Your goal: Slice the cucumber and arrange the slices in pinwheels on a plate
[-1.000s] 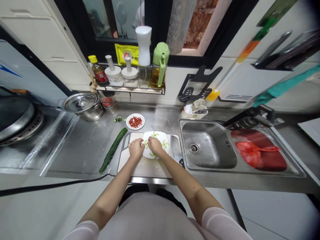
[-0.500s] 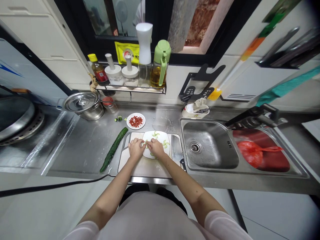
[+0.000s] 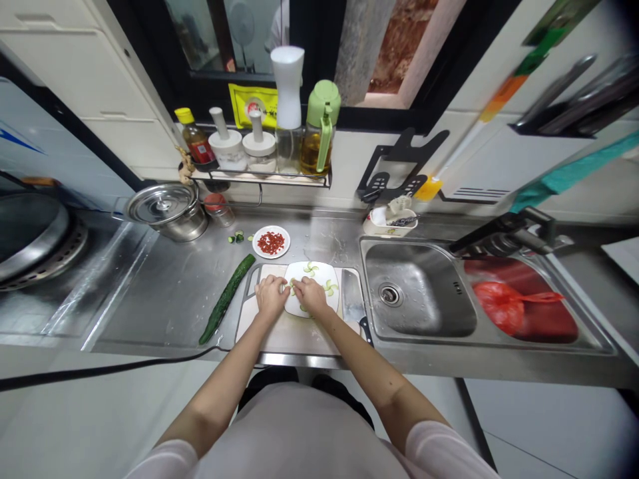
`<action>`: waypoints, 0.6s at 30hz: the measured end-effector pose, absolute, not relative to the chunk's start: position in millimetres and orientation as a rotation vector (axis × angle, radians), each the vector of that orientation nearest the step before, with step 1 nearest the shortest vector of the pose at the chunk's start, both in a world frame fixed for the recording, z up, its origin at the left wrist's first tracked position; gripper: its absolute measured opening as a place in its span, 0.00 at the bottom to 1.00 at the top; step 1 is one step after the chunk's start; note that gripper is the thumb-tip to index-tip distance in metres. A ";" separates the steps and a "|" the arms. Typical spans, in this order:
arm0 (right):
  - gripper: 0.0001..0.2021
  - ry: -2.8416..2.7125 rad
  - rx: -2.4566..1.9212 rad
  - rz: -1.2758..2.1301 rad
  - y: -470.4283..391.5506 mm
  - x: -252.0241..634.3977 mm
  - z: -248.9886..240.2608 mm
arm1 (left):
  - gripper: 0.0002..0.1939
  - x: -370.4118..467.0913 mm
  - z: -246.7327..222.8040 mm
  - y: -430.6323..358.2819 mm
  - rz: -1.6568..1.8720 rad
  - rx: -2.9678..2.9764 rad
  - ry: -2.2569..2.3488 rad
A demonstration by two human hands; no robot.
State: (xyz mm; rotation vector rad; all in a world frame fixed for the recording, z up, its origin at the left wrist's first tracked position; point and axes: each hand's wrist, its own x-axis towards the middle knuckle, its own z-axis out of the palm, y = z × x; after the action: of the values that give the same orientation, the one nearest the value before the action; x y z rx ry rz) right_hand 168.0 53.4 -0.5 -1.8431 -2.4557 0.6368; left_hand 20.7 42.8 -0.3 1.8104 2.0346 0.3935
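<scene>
Place: cucumber slices [image 3: 330, 287] are fanned in clusters on the white plate [image 3: 322, 303], set on the cutting board [image 3: 297, 336] | Fingers: bent, left hand [image 3: 272, 295] and right hand [image 3: 308, 294] meeting at the left-edge cluster; grip cannot be told | Risk: fans could be skewed by brushing knuckles, plate slid by rim pressure

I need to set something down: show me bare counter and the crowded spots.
Bare steel counter lies between lidded pot and cucumber; a smaller wet patch between dish of red pieces and caddy. Crowded: cutting board, beneath left hand, right hand, white plate and knife.
</scene>
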 end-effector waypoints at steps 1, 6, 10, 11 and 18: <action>0.17 -2.432 -1.855 0.635 53.3 168.4 -0.2 | 0.11 20.6 -0.9 42.9 0.407 1.809 2.038; 0.15 -2.369 -1.942 0.641 53.6 169.3 1.0 | 0.10 22.2 -3.9 45.2 0.444 1.784 2.047; 0.14 -2.368 -1.945 0.626 52.9 167.5 0.9 | 0.10 24.0 -4.7 48.3 0.418 1.784 2.051; 0.14 -2.366 -1.942 0.624 52.1 167.0 0.7 | 0.10 24.1 -4.6 48.9 0.410 1.785 2.052; 0.13 -2.320 -1.978 0.638 44.2 161.5 -1.6 | 0.10 23.9 -3.1 51.0 0.374 1.798 2.057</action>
State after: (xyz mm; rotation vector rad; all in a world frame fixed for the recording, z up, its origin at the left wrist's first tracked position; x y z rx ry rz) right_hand 161.5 44.2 -1.6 -1.9781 -2.3203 0.6381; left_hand 23.9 51.0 -3.1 1.7979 2.0571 0.3742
